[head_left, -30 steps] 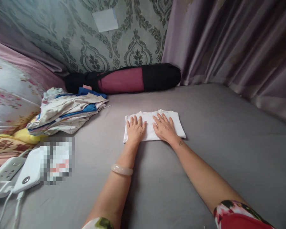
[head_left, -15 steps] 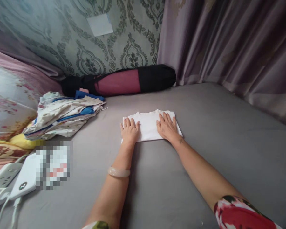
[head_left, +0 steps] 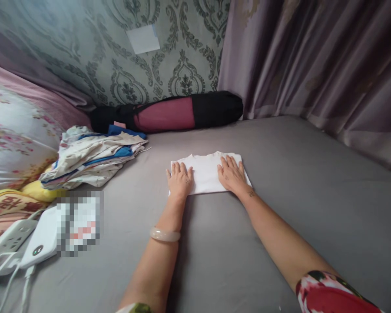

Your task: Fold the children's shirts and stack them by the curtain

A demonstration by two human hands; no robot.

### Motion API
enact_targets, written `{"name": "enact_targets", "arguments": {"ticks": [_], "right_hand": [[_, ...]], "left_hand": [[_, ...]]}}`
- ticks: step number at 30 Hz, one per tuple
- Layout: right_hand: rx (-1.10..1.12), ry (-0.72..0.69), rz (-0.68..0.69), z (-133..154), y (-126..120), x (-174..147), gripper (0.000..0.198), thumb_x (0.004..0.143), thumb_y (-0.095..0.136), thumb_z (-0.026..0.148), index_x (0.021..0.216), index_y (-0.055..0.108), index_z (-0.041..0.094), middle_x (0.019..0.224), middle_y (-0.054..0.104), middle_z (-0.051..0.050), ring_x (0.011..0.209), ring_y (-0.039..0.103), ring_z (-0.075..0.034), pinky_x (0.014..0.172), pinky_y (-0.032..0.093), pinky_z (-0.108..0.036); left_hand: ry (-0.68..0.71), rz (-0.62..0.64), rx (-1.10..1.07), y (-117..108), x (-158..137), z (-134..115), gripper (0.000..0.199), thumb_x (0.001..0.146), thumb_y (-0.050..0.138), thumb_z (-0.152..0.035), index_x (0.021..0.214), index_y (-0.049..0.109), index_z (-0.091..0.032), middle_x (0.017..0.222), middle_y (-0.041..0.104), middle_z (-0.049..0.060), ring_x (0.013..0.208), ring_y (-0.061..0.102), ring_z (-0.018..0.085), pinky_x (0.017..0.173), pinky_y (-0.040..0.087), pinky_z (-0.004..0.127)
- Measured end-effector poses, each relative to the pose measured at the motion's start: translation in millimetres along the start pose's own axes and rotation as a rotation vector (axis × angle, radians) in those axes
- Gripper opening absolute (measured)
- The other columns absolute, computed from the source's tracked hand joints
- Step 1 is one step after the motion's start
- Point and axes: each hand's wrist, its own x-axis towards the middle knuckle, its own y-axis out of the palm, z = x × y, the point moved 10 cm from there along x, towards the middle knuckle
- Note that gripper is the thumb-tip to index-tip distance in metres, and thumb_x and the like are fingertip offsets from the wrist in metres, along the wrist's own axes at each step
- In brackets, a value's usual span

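A white garment (head_left: 205, 174), folded into a flat rectangle with what looks like a neckline along its far edge, lies on the grey bed sheet (head_left: 221, 243). My left hand (head_left: 180, 179) rests palm down on its left end, fingers spread. On the right end my right hand (head_left: 232, 174) also lies flat, fingers stretched out and pointing away from me. Neither hand grips the cloth. The parts of the garment under both palms are hidden.
Crumpled clothes (head_left: 94, 158) lie at the left, near a floral pillow (head_left: 16, 134). A black and maroon long bag (head_left: 166, 114) lies along the wall. At lower left are a power strip (head_left: 14, 237), a white power bank (head_left: 47, 234) with cables and a blurred-out item. Curtains (head_left: 299, 61) hang at right.
The whole view has shifted slightly, so everything appears a little further right. Both hands stay flat on the white garment, which looks unchanged.
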Motion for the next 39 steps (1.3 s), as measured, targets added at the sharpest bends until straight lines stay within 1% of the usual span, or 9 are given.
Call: {"name": "enact_targets", "arguments": {"ticks": [4,9,12,19,24,27,30,34,39], "right_hand": [[-0.027,0.068,-0.066,-19,-7,5,0.058,0.099,0.020,0.038,0.147,0.036,0.009,0.155,0.030,-0.017,0.143,0.023,-0.029,0.115,0.014,-0.054],[-0.034,0.124,-0.012,-40,1,9,0.062,0.099,0.019,0.041,0.148,0.032,0.006,0.155,0.029,-0.018,0.142,0.026,-0.030,0.113,0.019,-0.053],[-0.043,0.120,-0.007,-41,3,9,0.062,0.099,0.018,0.041,0.148,0.031,0.005,0.155,0.029,-0.018,0.141,0.027,-0.030,0.113,0.020,-0.051],[-0.045,0.123,-0.010,-39,2,7,0.062,0.099,0.018,0.041,0.148,0.031,0.005,0.155,0.029,-0.018,0.141,0.026,-0.030,0.112,0.022,-0.050],[-0.043,0.130,-0.021,-36,-3,7,0.060,0.099,0.020,0.039,0.146,0.035,0.005,0.154,0.030,-0.019,0.142,0.025,-0.031,0.114,0.015,-0.054],[-0.033,0.070,-0.080,-21,-11,7,0.058,0.099,0.021,0.037,0.143,0.040,0.005,0.154,0.030,-0.020,0.143,0.023,-0.030,0.115,0.010,-0.054],[0.013,-0.051,-0.075,2,-8,5,0.057,0.099,0.022,0.038,0.145,0.039,0.009,0.156,0.028,-0.016,0.144,0.021,-0.028,0.116,0.011,-0.051],[0.040,-0.131,-0.033,18,2,2,0.056,0.099,0.022,0.039,0.146,0.038,0.014,0.157,0.026,-0.014,0.144,0.022,-0.027,0.115,0.014,-0.050],[0.023,-0.123,-0.030,18,3,-1,0.054,0.099,0.023,0.037,0.146,0.039,0.014,0.155,0.032,-0.014,0.142,0.025,-0.027,0.115,0.015,-0.049]], "left_hand": [[-0.049,-0.065,0.020,-10,0,9,0.057,0.097,0.026,-0.037,0.141,0.043,-0.005,0.149,0.040,0.020,0.142,0.030,0.031,0.117,0.015,0.054],[-0.103,0.046,0.009,-1,2,22,0.061,0.096,0.025,-0.040,0.145,0.038,-0.005,0.153,0.034,0.019,0.143,0.026,0.033,0.117,0.015,0.055],[-0.116,0.084,0.002,2,3,25,0.063,0.096,0.022,-0.043,0.146,0.035,-0.007,0.154,0.031,0.017,0.143,0.026,0.033,0.116,0.014,0.057],[-0.128,0.091,0.000,1,1,25,0.063,0.096,0.021,-0.044,0.147,0.035,-0.010,0.155,0.030,0.016,0.144,0.026,0.032,0.116,0.014,0.058],[-0.123,0.025,0.007,-3,1,25,0.060,0.096,0.025,-0.042,0.143,0.041,-0.009,0.153,0.034,0.017,0.144,0.025,0.033,0.115,0.014,0.060],[-0.089,-0.103,0.021,-16,0,16,0.058,0.097,0.025,-0.041,0.138,0.047,-0.007,0.151,0.037,0.019,0.144,0.025,0.032,0.116,0.011,0.058],[0.050,-0.160,-0.019,-20,-2,-11,0.060,0.098,0.022,-0.043,0.139,0.046,-0.007,0.151,0.038,0.017,0.144,0.025,0.028,0.118,0.013,0.050],[0.245,-0.067,-0.061,-4,-7,-47,0.058,0.098,0.025,-0.047,0.142,0.044,-0.014,0.152,0.037,0.013,0.144,0.026,0.026,0.118,0.016,0.047],[0.268,0.027,-0.057,16,-8,-51,0.060,0.097,0.027,-0.049,0.144,0.041,-0.014,0.152,0.036,0.015,0.143,0.029,0.030,0.116,0.021,0.050]]}}
